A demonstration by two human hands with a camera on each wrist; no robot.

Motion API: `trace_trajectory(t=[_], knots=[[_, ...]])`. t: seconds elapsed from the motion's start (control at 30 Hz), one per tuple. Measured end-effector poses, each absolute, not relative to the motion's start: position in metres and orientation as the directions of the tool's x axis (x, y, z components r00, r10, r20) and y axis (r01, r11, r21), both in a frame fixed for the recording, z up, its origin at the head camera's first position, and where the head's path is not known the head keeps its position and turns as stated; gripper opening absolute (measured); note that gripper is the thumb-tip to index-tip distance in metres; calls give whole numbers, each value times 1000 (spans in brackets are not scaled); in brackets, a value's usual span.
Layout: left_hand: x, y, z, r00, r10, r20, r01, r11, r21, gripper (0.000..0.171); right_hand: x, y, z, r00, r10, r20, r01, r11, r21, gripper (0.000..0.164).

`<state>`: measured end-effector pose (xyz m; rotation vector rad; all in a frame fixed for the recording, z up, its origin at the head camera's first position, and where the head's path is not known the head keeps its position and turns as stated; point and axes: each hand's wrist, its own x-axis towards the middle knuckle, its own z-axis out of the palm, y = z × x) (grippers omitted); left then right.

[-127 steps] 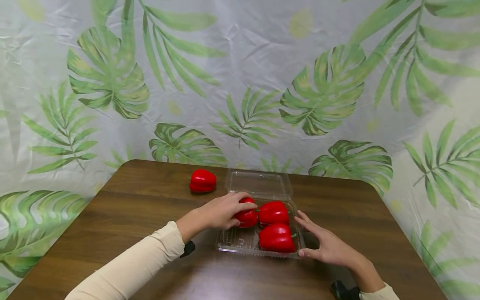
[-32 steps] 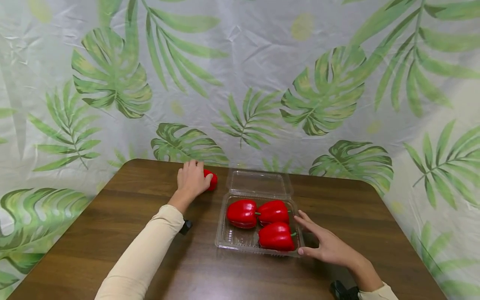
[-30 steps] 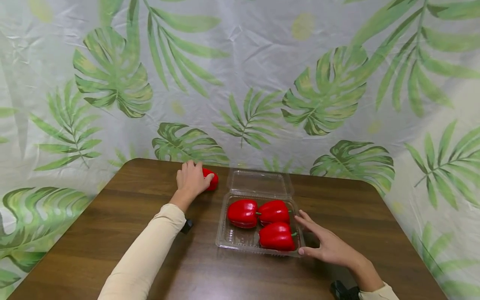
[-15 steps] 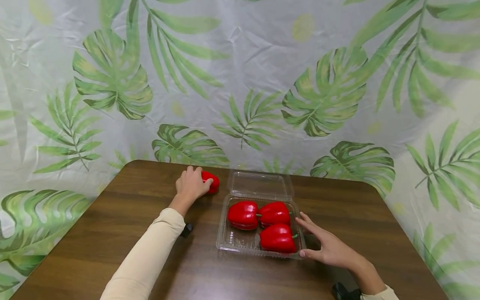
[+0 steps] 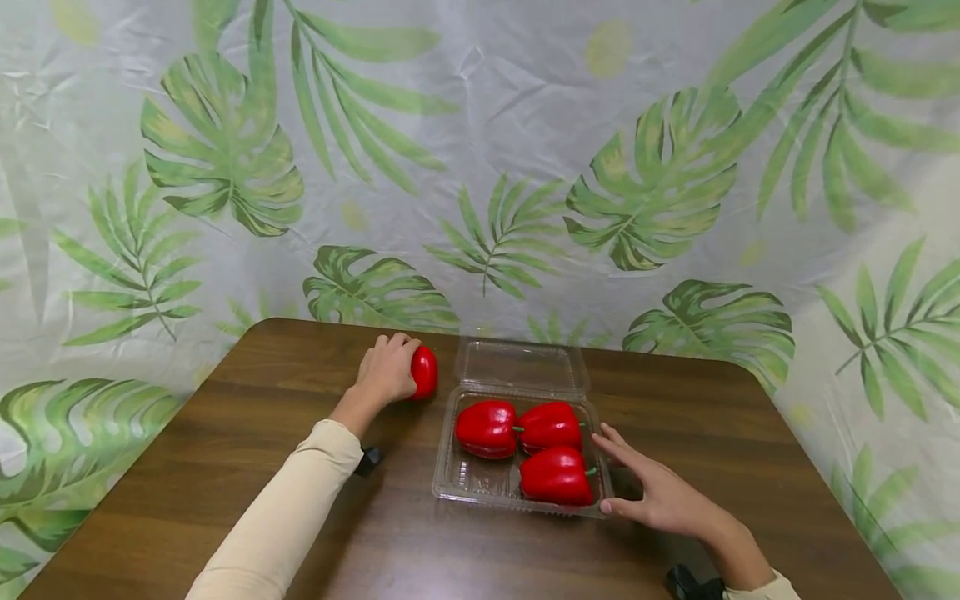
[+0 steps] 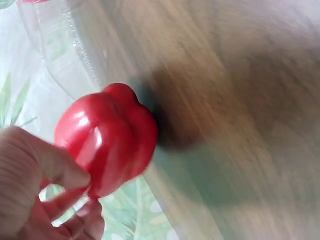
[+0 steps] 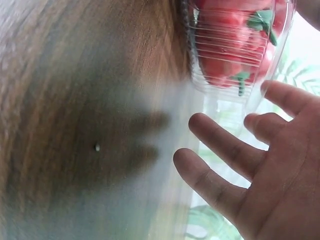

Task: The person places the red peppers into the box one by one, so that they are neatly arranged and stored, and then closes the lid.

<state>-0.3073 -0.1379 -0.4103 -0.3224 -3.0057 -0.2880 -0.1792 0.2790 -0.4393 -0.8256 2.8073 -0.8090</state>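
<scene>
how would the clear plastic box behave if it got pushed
The clear plastic box would probably flex, since its walls look thin and ribbed. Being low and broad, with three red peppers inside, it may slide rather than tip. The open lid may flap.

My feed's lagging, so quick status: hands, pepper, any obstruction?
Left hand pinching a red pepper outside the clear container; right hand open at the container's right edge. Three other peppers inside. Lid folded open; no obstruction visible.
</scene>
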Motion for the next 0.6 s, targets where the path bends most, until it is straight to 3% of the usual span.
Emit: trace_trajectory(t=[0.2, 0.47, 0.6], knots=[[-301, -140, -416, -943, 294, 153, 319, 930, 182, 66, -180, 279, -438, -848, -528, 41, -468, 712, -523, 83], [-294, -141, -417, -917, 365, 159, 395, 886, 244, 51, -180, 278, -437, -848, -528, 35, -466, 714, -523, 83], [-294, -144, -420, -900, 394, 187, 431, 868, 245, 51, -179, 278, -437, -850, -525, 41, -468, 716, -519, 83]])
